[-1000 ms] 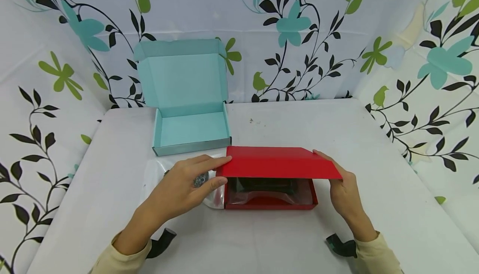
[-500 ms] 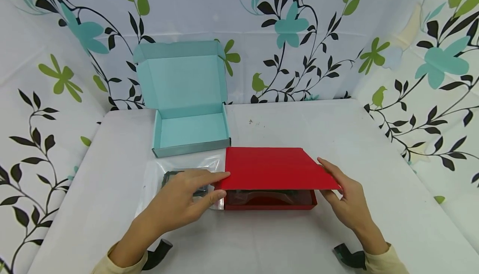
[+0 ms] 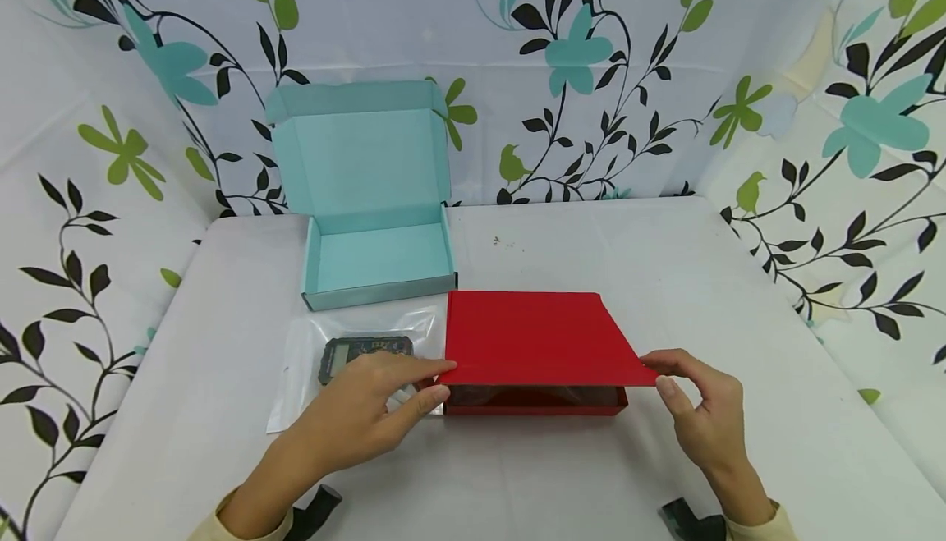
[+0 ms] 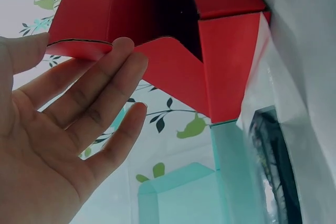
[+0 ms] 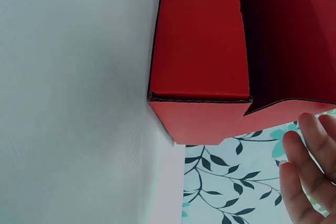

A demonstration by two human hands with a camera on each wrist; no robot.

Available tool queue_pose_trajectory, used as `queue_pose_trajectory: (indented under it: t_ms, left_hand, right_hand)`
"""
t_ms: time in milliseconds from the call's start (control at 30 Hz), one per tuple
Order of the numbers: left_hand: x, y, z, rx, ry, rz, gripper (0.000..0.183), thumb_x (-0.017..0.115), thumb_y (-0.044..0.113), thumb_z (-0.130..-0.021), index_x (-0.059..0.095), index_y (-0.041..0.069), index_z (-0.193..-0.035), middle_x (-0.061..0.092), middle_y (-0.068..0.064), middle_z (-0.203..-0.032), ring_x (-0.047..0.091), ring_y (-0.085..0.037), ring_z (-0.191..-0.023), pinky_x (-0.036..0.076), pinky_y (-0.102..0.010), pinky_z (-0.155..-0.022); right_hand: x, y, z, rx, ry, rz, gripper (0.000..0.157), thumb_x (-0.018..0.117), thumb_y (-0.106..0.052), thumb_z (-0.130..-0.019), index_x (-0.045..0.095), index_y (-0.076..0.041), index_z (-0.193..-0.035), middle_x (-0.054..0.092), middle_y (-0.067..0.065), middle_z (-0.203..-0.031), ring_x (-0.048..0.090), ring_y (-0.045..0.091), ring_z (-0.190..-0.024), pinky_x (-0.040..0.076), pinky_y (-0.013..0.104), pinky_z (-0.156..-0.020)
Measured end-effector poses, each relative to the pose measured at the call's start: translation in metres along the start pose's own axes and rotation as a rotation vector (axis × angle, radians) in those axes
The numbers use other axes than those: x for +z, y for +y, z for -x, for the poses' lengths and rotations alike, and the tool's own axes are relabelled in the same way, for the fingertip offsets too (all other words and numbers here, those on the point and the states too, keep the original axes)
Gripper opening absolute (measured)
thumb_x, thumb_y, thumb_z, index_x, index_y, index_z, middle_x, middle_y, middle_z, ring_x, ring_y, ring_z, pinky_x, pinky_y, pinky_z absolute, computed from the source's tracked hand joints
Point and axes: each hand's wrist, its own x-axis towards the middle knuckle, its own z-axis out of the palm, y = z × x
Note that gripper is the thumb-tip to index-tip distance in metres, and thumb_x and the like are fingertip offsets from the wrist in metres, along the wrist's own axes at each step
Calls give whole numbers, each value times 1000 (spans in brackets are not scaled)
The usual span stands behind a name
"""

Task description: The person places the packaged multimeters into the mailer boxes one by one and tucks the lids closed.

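Observation:
A red cardboard box [image 3: 535, 410] sits on the table with its lid [image 3: 532, 336] tilted down low over it. A narrow gap shows along the front. At the lid's left front corner my left hand [image 3: 362, 410] pinches the edge between thumb and index finger; its other fingers lie along the side flap [image 4: 86, 51] in the left wrist view. My right hand [image 3: 705, 410] holds the opposite front corner, thumb in front and index finger on top. The inside of the box is dark and mostly hidden.
Behind the red box's left side stands a teal box [image 3: 380, 254] with its lid up. A clear plastic bag [image 3: 296, 385] with a multimeter [image 3: 365, 352] lies beside the red box, partly covered by my left hand. Patterned cloth [image 3: 355, 32] hangs around the table.
The red lid has swung down toward the box, hiding the dark item inside. My right hand has come from behind the lid's right edge to its front corner; my left hand has lowered slightly.

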Motion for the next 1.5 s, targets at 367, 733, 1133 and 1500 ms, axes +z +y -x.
queue_pose_trajectory:
  t_ms: [367, 733, 1133, 1500]
  left_hand:
    - [8, -2, 4, -78, -77, 59, 36, 58, 37, -108, 76, 13, -129, 74, 19, -101, 67, -4, -89, 58, -34, -75]
    - [16, -6, 8, -82, -116, 47, 34, 58, 35, -108, 77, 13, -125, 62, 29, -78, 55, 0, -72, 52, -27, -70]
    - [23, -7, 10, -91, -127, 111, 16, 54, 32, -110, 66, 21, -112, 62, 27, -82, 60, 1, -73, 51, -27, -66]
    - [30, -9, 12, -103, -137, 164, 15, 54, 30, -110, 66, 26, -101, 61, 23, -77, 50, -1, -58, 45, -22, -56]
  right_hand:
    - [1, -1, 8, -4, -19, -17, 18, 66, 3, -88, 77, -11, -90, 72, -1, -77, 66, 5, -70, 49, 17, -67]
    - [3, 7, 20, 63, -61, -4, 22, 70, 3, -86, 72, -19, -83, 64, -9, -69, 58, 7, -60, 45, 20, -60]
    - [2, 0, 23, 172, -160, -13, 27, 62, -1, -98, 69, -16, -76, 57, -15, -62, 54, 10, -57, 41, 28, -54]
    - [2, 2, 26, 118, -226, -8, 35, 59, -1, -101, 63, -24, -75, 55, -19, -64, 52, 8, -60, 38, 27, -54]
